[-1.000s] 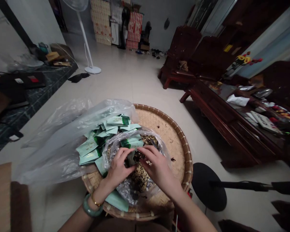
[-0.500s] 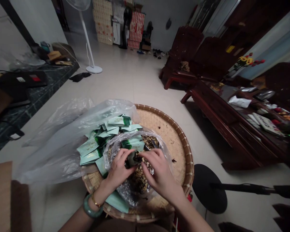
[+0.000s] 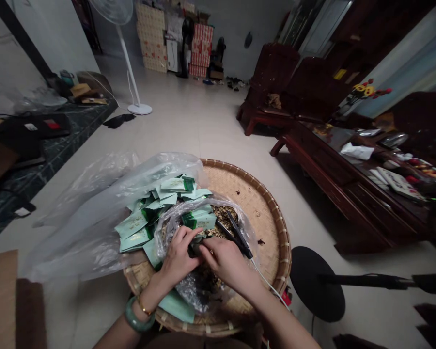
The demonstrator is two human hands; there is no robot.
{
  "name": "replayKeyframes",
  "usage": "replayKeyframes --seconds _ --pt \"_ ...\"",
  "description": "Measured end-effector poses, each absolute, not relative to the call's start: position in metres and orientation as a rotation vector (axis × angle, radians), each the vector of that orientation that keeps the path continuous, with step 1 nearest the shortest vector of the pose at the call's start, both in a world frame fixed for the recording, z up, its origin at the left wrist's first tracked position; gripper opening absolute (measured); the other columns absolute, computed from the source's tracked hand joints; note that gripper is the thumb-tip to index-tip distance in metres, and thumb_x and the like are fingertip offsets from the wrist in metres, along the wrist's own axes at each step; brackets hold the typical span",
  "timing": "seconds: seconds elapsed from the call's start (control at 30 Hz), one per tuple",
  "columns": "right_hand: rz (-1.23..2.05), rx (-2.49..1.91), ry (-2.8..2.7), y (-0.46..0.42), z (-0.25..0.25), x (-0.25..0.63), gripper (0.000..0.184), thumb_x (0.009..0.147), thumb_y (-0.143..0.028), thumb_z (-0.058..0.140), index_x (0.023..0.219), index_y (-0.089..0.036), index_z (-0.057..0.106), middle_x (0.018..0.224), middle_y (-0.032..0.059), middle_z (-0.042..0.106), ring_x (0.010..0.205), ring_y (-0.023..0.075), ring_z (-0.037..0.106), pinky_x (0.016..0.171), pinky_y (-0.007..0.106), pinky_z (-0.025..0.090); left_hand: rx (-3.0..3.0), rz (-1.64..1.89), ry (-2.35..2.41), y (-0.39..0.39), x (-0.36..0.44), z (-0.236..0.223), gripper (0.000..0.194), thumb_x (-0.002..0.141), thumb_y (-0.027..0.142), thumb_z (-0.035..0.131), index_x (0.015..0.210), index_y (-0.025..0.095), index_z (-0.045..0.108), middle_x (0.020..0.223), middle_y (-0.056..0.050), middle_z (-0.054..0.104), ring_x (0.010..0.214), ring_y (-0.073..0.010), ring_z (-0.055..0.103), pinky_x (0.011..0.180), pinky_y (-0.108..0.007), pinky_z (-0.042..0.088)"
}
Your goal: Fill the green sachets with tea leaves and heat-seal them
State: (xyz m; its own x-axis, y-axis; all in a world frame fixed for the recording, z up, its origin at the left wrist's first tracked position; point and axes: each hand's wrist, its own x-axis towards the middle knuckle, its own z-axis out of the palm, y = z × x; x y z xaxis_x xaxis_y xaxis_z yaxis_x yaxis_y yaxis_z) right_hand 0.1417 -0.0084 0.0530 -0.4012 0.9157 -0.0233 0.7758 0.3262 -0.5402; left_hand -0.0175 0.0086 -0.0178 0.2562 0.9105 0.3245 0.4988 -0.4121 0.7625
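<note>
On a round woven bamboo tray (image 3: 254, 194) lies an open clear plastic bag (image 3: 245, 213) of dried, dark and yellowish tea-like bits (image 3: 223, 213). Over it, my left hand (image 3: 179, 254) is closed around a small green packet (image 3: 195, 248), mostly hidden by my fingers. My right hand (image 3: 227, 261) has its fingers pressed together at the packet's mouth; whatever they hold is hidden. Beside that hand, a black hair-straightener-like tool (image 3: 240, 235) with a white cord rests on the bag. Several flat green packets (image 3: 199, 218) lie above my left hand.
A pile of green packets (image 3: 134, 225) and a large plastic bag (image 3: 94, 218) cover the tray's left side. To the right stand a black round base (image 3: 316, 283) and a dark wooden table (image 3: 323, 179). A white fan (image 3: 140, 109) is farther back.
My right hand has moved down and left, its fingers now closed at the packet's mouth. The black tool, mostly covered before, shows more fully. The view has shifted slightly.
</note>
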Motion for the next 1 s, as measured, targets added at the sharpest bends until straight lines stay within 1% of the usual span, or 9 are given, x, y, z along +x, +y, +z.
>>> replayKeyframes --seconds 0.07,0.13,0.23,0.37,0.43,0.6,0.77,0.9,1.0 --pt "0.778 -1.433 -2.201 -0.009 0.054 0.147 0.012 0.09 -0.017 0.054 0.094 -0.018 0.065 0.09 0.0049 0.071 0.081 0.0167 0.066 0.073 0.025 0.048 2.031 1.038 1.298 0.009 -0.018 -0.017 0.041 0.068 0.015 0.064 0.108 0.021 0.063 0.091 -0.005 0.053 0.09 -0.0232 0.055 0.081 -0.038 0.05" --pt "0.813 -1.368 -2.093 -0.009 0.054 0.152 0.016 0.088 -0.016 0.056 0.102 -0.019 0.065 0.096 0.0045 0.071 0.086 0.0162 0.066 0.077 0.025 0.048 2.017 1.031 1.296 0.011 -0.018 -0.016 0.035 0.067 0.017 0.066 0.102 0.02 0.063 0.096 -0.006 0.053 0.094 -0.024 0.055 0.083 -0.039 0.049" --pt "0.808 -1.362 -2.082 -0.01 0.055 0.154 0.022 0.09 -0.014 0.051 0.107 -0.02 0.063 0.101 0.0054 0.071 0.089 0.0166 0.067 0.079 0.026 0.049 1.977 0.997 1.246 0.013 -0.017 -0.017 0.034 0.066 0.015 0.066 0.099 0.02 0.059 0.107 -0.008 0.056 0.103 -0.0247 0.055 0.089 -0.04 0.048" --pt "0.77 -1.448 -2.332 -0.011 0.059 0.148 0.018 0.092 -0.016 0.047 0.094 -0.017 0.065 0.089 0.0073 0.071 0.08 0.0195 0.068 0.072 0.029 0.051 1.956 0.914 1.199 0.015 -0.018 -0.018 0.036 0.066 0.014 0.065 0.101 0.02 0.057 0.102 -0.007 0.063 0.097 -0.0245 0.059 0.087 -0.041 0.048" --pt "0.729 -1.405 -2.355 -0.012 0.061 0.147 0.017 0.092 -0.017 0.049 0.089 -0.016 0.066 0.09 0.0078 0.07 0.081 0.0193 0.067 0.074 0.03 0.052 1.948 0.876 1.184 0.015 -0.019 -0.016 0.037 0.068 0.016 0.065 0.104 0.02 0.057 0.102 -0.007 0.065 0.096 -0.0248 0.06 0.087 -0.042 0.048" --pt "0.655 -1.142 -2.1 -0.016 0.053 0.157 0.019 0.091 -0.015 0.05 0.106 -0.017 0.062 0.101 0.0084 0.066 0.091 0.0162 0.064 0.08 0.028 0.053 1.948 0.861 1.195 0.017 -0.022 -0.013 0.039 0.068 0.018 0.069 0.105 0.021 0.057 0.103 -0.006 0.065 0.097 -0.0254 0.06 0.087 -0.043 0.048" --pt "0.558 -1.102 -2.17 -0.017 0.039 0.165 0.021 0.09 -0.009 0.048 0.099 -0.018 0.064 0.089 0.0069 0.068 0.079 0.0167 0.062 0.068 0.028 0.053 1.985 0.849 1.179 0.017 -0.021 -0.011 0.043 0.066 0.014 0.069 0.107 0.022 0.058 0.101 -0.005 0.065 0.096 -0.0247 0.06 0.085 -0.041 0.048" --pt "0.445 -1.068 -2.103 -0.016 0.044 0.162 0.022 0.09 -0.008 0.047 0.099 -0.018 0.064 0.091 0.006 0.07 0.082 0.017 0.061 0.071 0.029 0.051 2.018 0.847 1.142 0.017 -0.022 -0.009 0.038 0.069 0.014 0.067 0.105 0.023 0.06 0.099 -0.004 0.065 0.095 -0.0242 0.061 0.083 -0.039 0.049" --pt "0.332 -1.157 -2.163 -0.016 0.05 0.155 0.018 0.093 -0.015 0.047 0.095 -0.018 0.064 0.086 0.0054 0.071 0.075 0.0167 0.058 0.069 0.029 0.049 2.025 0.841 1.123 0.019 -0.023 -0.012 0.033 0.072 0.019 0.064 0.105 0.021 0.061 0.1 -0.006 0.065 0.096 -0.0244 0.061 0.084 -0.039 0.05"
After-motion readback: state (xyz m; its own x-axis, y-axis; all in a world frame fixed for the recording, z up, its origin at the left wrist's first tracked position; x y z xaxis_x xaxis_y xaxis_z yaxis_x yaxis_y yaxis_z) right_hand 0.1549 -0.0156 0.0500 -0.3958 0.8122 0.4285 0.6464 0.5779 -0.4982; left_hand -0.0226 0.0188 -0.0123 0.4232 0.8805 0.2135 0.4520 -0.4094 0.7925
